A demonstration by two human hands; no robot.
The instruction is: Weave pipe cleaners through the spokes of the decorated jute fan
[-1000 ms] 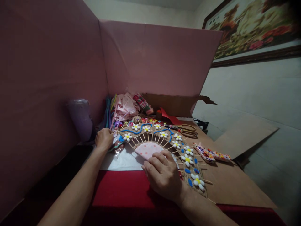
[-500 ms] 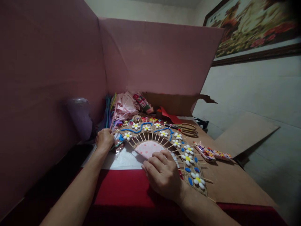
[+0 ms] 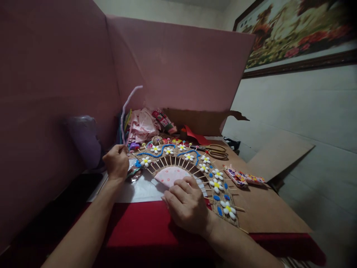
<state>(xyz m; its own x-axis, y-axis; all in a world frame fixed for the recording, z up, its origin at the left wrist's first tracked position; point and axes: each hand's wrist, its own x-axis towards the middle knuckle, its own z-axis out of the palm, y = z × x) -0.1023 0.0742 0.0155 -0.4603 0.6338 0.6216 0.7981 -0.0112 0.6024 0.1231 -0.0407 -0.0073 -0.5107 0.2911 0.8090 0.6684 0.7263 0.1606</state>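
A lilac stem (image 3: 123,111) has risen left of centre, left hand (image 3: 115,162) pinching it, right hand (image 3: 187,205) clasping the fan (image 3: 169,175), red cloth (image 3: 131,225) below, pink panel (image 3: 178,67) behind.

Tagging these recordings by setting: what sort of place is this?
Probably a home craft table: scissors, a twine-covered fan with white flowers, and a large framed picture suggest it.

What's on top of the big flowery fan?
White flowers with yellow middles, wavy blue lines and blue spots sit on the fan's brown band. Its pink spotted middle shows only partly: the right hand covers the rest, so I can't see what's there.
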